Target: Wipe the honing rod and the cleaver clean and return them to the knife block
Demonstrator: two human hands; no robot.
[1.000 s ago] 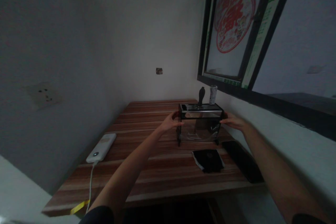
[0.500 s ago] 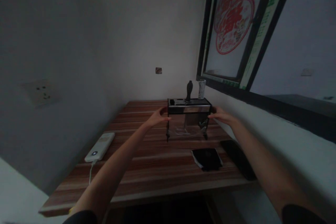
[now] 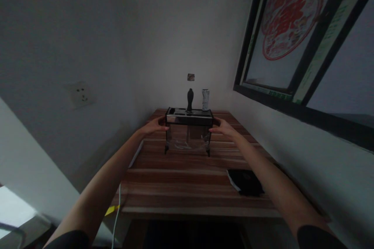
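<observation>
A knife holder [image 3: 189, 118] with a dark top, a clear front panel and small black feet stands upright on the far part of the table. A black handle [image 3: 190, 99] sticks up from its top, and a crinkled whitish-grey handle-like piece [image 3: 205, 99] rises beside it. Through the clear panel, blade-like shapes show dimly. My left hand [image 3: 154, 125] grips the holder's left end, thumb at the front edge. At the right end, my right hand [image 3: 221, 126] holds it the same way. Fingers behind both ends are hidden.
On the wood-striped table [image 3: 187, 181], a black pouch-like item [image 3: 245, 182] lies near my right forearm. A white device [image 3: 136, 155] is mostly behind my left arm. A pale cable [image 3: 116, 218] hangs over the front edge. Walls and a framed window [image 3: 271, 35] border the table.
Both hands have shifted the knife holder to the left along the table. My view has turned left, and my left arm now covers most of the white device.
</observation>
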